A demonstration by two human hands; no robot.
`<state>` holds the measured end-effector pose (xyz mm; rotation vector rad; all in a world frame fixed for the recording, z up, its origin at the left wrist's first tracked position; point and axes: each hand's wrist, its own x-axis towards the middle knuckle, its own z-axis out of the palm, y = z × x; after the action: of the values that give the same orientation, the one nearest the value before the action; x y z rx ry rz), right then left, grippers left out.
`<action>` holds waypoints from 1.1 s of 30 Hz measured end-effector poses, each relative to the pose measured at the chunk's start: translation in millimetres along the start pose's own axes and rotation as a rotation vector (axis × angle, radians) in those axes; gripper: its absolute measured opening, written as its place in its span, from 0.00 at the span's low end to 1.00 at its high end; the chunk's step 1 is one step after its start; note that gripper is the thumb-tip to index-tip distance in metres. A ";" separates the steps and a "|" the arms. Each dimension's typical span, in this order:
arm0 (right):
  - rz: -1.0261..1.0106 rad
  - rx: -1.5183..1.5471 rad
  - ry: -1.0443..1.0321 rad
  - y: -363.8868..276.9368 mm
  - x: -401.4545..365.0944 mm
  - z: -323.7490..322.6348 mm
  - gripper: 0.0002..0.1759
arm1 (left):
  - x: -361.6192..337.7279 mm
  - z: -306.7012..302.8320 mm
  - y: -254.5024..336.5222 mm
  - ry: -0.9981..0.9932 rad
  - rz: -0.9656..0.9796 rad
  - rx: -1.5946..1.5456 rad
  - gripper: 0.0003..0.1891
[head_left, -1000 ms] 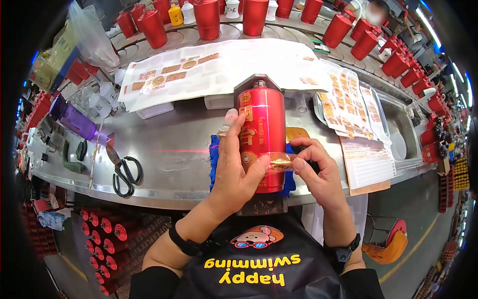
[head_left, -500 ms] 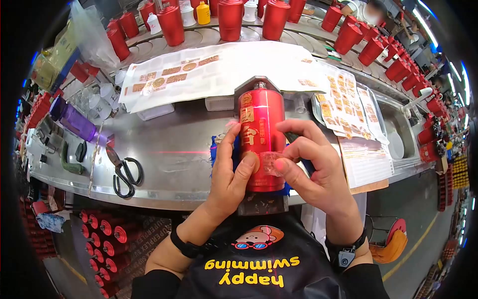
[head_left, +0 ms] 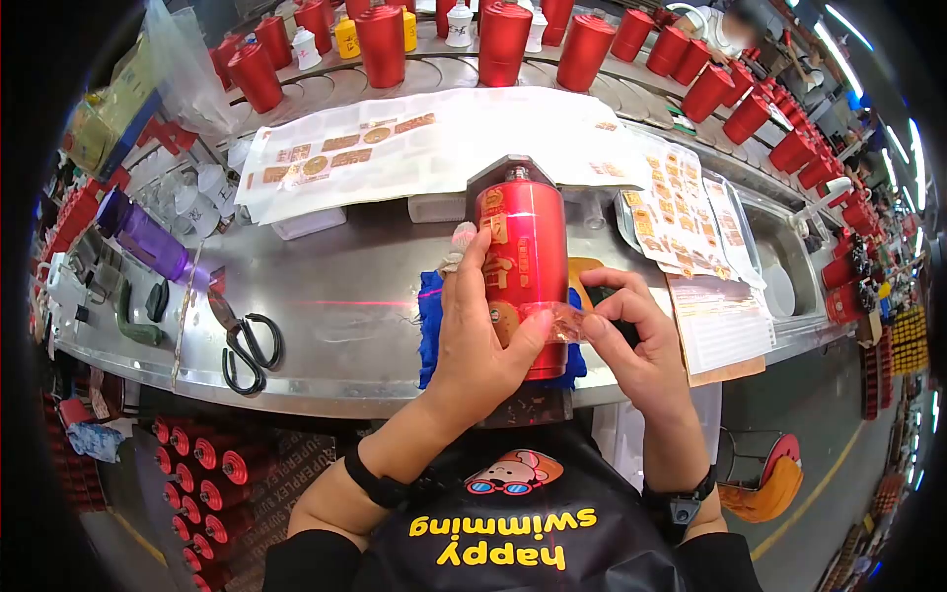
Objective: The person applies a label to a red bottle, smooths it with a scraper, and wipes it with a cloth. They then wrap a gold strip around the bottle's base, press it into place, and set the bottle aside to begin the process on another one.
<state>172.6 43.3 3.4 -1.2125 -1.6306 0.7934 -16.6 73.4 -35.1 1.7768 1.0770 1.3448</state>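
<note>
A shiny red bottle (head_left: 528,247) with gold lettering lies on its back in a dark holder (head_left: 513,164), its neck pointing away from me. My left hand (head_left: 475,321) grips the bottle's left side, fingers along it and thumb pressed on its lower front. A small transparent film (head_left: 566,324) stretches from under that thumb to my right hand (head_left: 631,340). The right thumb and forefinger pinch the film's right end, just off the bottle. Blue cloth (head_left: 430,321) shows beneath the bottle, and a wad of white material (head_left: 460,247) sits beside my left fingertips.
Sheets of gold decals (head_left: 365,143) lie behind the bottle, with more decal sheets (head_left: 681,207) to the right. Black-handled scissors (head_left: 247,340) and a purple bottle (head_left: 148,237) are on the left. A conveyor (head_left: 434,71) carries red bottles past the far edge. A sink (head_left: 794,261) is at right.
The bottle has turned, shifting its lettering left. My left thumb has moved right onto the film, which now spans both hands. Bottles on the conveyor have shifted.
</note>
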 end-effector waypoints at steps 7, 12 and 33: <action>0.050 0.074 0.019 15.1 -1.4 2.8 0.08 | 1.1 -0.5 -7.5 -0.006 -0.018 -0.027 0.40; 0.100 0.136 0.033 25.6 -2.5 5.2 0.08 | 2.7 -0.6 -15.6 -0.006 -0.004 -0.049 0.39; 0.050 0.150 0.006 30.9 -4.9 6.2 0.09 | 0.0 -2.6 -8.1 -0.100 0.027 -0.047 0.41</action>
<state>178.2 48.3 -27.6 -1.1517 -1.5129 0.9250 -20.8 77.1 -41.4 1.8098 0.9642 1.2726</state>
